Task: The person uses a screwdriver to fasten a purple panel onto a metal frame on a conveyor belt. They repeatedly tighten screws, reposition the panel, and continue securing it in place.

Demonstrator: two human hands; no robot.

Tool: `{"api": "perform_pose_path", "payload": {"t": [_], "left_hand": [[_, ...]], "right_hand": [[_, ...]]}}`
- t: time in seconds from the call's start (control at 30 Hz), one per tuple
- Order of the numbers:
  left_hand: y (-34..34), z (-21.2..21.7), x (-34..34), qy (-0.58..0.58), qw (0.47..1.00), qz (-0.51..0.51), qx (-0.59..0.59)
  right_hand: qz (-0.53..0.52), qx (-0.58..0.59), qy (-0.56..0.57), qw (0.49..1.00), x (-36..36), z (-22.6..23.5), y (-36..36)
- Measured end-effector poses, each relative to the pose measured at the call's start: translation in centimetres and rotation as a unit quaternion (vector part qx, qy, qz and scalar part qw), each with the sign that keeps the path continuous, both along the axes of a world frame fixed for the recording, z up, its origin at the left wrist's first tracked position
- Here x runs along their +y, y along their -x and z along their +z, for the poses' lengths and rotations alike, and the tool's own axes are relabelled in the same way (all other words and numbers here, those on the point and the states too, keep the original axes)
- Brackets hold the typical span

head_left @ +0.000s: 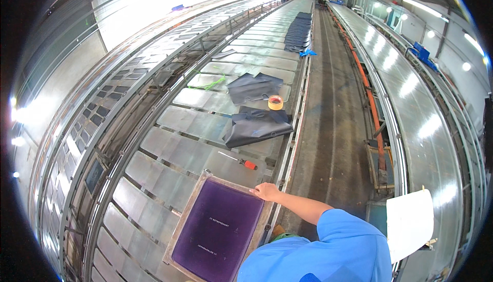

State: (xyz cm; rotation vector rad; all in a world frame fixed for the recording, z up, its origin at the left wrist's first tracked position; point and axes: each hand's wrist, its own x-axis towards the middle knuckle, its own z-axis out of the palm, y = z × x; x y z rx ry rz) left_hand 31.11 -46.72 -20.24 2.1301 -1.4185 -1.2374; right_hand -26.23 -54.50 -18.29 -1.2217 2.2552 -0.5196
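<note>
A screen-printing frame [261, 219] with a light border and purple mesh [215, 220] lies tilted over the long table at the bottom centre. Small pale lettering shows on the mesh. My right hand [265, 191] comes in from the right, its bare forearm leaving a blue sleeve, and its fingers close round the frame's far right corner. My left hand is out of sight. Just beyond the frame rests a screwdriver [248, 164] with a red handle. Farther up, a dark folded sheet [259, 128] and dark cut pieces [251, 88] lie beside a yellow tape roll [276, 102].
Rows of flat pale panels [169, 146] cover the long table [246, 51]. More dark pieces [299, 33] line its far right edge, near a blue scrap [308, 52]. To the right run an aisle [328, 107] and another long table [405, 92]; a white board [410, 225] stands beside me.
</note>
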Motion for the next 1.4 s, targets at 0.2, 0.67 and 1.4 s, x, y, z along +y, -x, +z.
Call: {"api": "perform_pose_path", "payload": {"t": [0.2,0.67,1.4], "left_hand": [[4.7,10.5,-1.2,0.058,0.966,-0.014,-0.25],[-3.1,1.1,-4.6,0.317,0.859,-0.154,-0.373],[-11.2,-3.8,-11.2,-0.006,0.887,-0.274,-0.372]], "right_hand": [[0.011,0.134,0.207,0.969,2.8,1.4,-2.3],[0.451,-0.556,0.015,0.699,10.7,18.4,-13.9],[0.334,-0.237,0.6,0.687,7.5,39.9,-10.2]]}}
